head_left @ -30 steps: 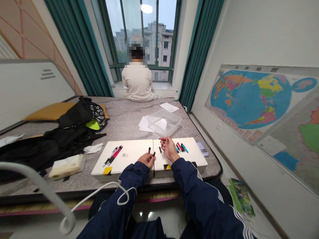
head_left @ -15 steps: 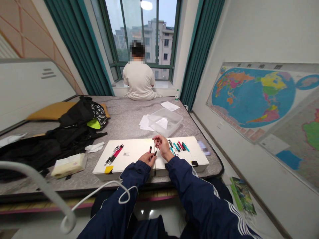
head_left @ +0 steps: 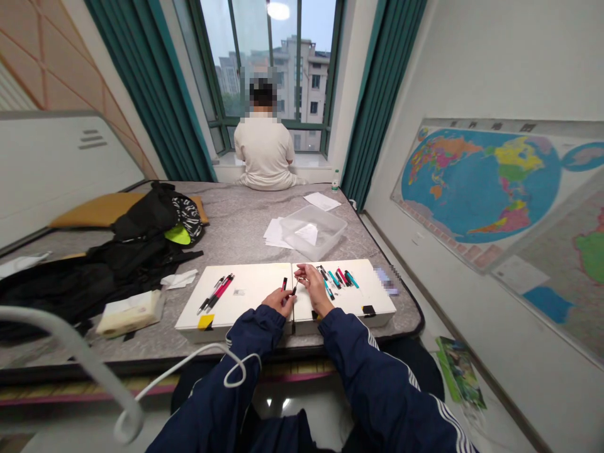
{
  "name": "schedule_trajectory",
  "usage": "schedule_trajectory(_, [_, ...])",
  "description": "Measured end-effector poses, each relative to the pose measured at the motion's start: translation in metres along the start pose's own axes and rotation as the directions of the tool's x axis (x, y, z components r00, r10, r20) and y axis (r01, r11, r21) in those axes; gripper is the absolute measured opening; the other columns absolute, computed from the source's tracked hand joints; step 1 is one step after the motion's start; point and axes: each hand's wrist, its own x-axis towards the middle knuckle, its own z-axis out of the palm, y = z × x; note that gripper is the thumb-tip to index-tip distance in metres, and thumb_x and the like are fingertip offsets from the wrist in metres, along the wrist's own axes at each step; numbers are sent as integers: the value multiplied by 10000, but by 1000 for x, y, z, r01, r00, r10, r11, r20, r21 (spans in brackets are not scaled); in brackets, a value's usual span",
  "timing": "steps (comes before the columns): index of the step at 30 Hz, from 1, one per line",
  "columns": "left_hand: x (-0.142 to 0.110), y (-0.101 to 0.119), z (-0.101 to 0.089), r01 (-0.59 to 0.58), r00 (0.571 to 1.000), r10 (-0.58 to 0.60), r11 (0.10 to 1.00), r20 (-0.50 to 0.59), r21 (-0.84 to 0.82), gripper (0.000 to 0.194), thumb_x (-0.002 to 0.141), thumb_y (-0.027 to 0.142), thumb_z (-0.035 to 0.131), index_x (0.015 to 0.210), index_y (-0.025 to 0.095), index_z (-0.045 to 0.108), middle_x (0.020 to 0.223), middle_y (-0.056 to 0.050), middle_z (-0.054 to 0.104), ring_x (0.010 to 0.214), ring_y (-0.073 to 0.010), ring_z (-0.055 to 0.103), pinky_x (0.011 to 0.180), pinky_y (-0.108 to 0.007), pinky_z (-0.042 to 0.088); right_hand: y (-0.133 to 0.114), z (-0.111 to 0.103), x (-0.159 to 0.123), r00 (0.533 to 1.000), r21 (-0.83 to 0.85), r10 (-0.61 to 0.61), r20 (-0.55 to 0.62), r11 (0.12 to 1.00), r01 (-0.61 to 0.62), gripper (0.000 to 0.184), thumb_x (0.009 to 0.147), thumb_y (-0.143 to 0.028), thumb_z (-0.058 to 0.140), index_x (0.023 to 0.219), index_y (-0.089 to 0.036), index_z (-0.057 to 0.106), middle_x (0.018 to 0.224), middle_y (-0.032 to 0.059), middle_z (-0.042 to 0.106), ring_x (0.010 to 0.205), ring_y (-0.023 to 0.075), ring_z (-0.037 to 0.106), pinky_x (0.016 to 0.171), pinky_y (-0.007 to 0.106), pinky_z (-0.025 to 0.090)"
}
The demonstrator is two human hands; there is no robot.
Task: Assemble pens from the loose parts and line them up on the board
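My left hand [head_left: 280, 302] is closed over the inner edge of the left white box [head_left: 255, 277]. It grips pen parts: a red barrel piece with a dark end [head_left: 284, 284] stands up from the fingers, and a black pen part [head_left: 294, 291] points toward the right hand. Just beside it, my right hand [head_left: 315, 288] is pinched around a thin, slender piece [head_left: 297, 283], too small to name surely, at the black part's tip. Several teal, red and black pen parts [head_left: 337, 278] lie on the right white box [head_left: 363, 296]. Red and black pens [head_left: 218, 293] lie on the left box.
A clear plastic bin [head_left: 325, 242] and paper sheets [head_left: 274, 233] lie beyond the boxes. To the left are a tissue pack [head_left: 129, 313] and a black bag [head_left: 127, 264]. A white cable [head_left: 202, 349] crosses near my left sleeve. A person [head_left: 263, 151] sits by the window.
My right hand has come down and slightly to the right, its fingers now lower beside the left hand. The left hand stays nearly in place, still gripping the pen parts.
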Motion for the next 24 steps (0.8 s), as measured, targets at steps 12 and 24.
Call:
schedule_trajectory(12, [-1, 4, -2, 50, 998, -49, 999, 33, -18, 271, 795, 372, 552, 894, 162, 692, 761, -53, 623, 570, -118, 513, 579, -241, 411, 2, -5, -20, 981, -454, -173, 88, 869, 194, 209, 833, -365, 524, 800, -190, 633, 827, 37, 616, 794, 170, 552, 675, 262, 425])
schedule_trajectory(24, [0, 3, -1, 31, 999, -32, 999, -32, -40, 282, 814, 353, 513, 905, 150, 686, 715, -40, 583, 561, -119, 521, 588, -236, 431, 14, -5, -21, 973, -471, -209, 102, 851, 232, 243, 837, -340, 541, 1022, -203, 619, 931, 49, 609, 836, 162, 565, 677, 256, 444])
